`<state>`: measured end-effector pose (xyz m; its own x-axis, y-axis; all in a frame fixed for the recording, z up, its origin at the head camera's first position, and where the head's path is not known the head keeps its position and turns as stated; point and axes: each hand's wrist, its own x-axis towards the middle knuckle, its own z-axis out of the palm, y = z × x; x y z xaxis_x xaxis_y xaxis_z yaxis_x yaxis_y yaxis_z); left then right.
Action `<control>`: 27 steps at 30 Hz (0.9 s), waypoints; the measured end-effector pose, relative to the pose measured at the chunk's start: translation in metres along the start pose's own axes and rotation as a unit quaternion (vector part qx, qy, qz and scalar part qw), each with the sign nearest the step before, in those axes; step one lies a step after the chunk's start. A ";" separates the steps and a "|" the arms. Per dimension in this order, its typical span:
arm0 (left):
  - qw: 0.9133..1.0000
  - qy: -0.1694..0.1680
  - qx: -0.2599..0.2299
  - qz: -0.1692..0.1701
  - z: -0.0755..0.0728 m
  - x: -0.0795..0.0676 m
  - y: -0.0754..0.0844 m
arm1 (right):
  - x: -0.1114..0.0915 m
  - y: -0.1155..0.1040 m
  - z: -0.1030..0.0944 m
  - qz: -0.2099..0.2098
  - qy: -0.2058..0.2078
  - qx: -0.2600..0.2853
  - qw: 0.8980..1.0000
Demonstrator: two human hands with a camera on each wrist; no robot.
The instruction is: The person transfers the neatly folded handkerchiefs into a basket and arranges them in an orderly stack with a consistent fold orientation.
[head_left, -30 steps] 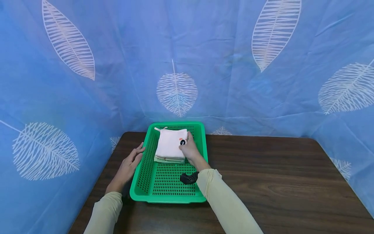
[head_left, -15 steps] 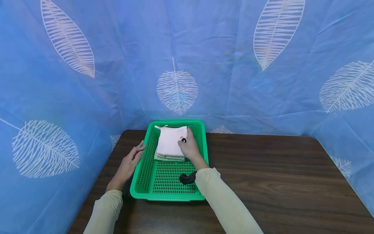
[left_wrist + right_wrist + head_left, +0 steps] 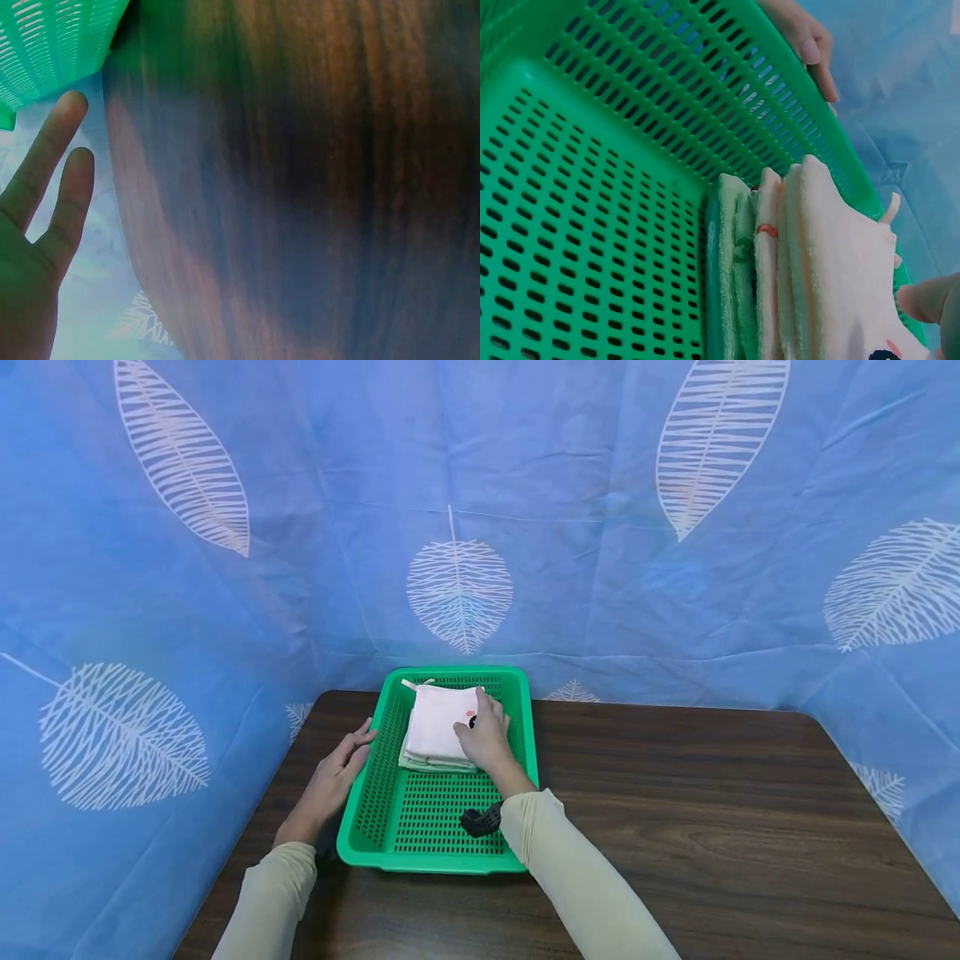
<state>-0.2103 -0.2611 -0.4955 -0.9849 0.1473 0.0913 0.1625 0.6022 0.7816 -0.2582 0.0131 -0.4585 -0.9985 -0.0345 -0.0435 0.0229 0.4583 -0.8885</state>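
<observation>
A stack of small folded towels (image 3: 442,727) lies in the far half of a green perforated basket (image 3: 390,863). The top towel (image 3: 844,247) is pale pink with a small black and orange motif, and green and cream layers show beneath it. My right hand (image 3: 487,735) lies over the stack's right side, thumb above the top towel and fingers spread loosely by the right edge. Part of that hand is out of the right wrist view. My left hand (image 3: 333,781) rests against the basket's left rim, with its fingers (image 3: 75,199) extended.
The basket stands on a dark wood table (image 3: 712,810), close to its back edge. Behind and at the sides hangs a blue curtain (image 3: 562,568) with white leaf prints. A black piece (image 3: 480,820) sits at my right wrist, over the basket floor.
My right hand's fingers have loosened and shifted slightly right along the stack's edge. The left hand stays at the basket rim. The head view has moved slightly.
</observation>
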 end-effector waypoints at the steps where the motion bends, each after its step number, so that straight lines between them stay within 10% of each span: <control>1: 1.000 -0.002 -0.001 0.001 -0.001 0.000 0.001 | -0.001 -0.001 0.000 0.000 -0.001 -0.002 1.000; 12: 0.997 -0.017 0.078 0.000 -0.006 -0.001 0.012 | -0.004 -0.008 -0.005 -0.004 -0.003 -0.005 1.000; 27: 0.966 0.018 0.249 0.064 -0.014 0.001 0.022 | -0.010 -0.025 -0.037 -0.033 -0.069 -0.095 0.993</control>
<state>-0.2088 -0.2580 -0.4694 -0.9546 0.2240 0.1961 0.2835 0.8852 0.3689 -0.2510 0.0346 -0.4192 -0.9808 -0.1851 -0.0617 -0.0654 0.6096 -0.7900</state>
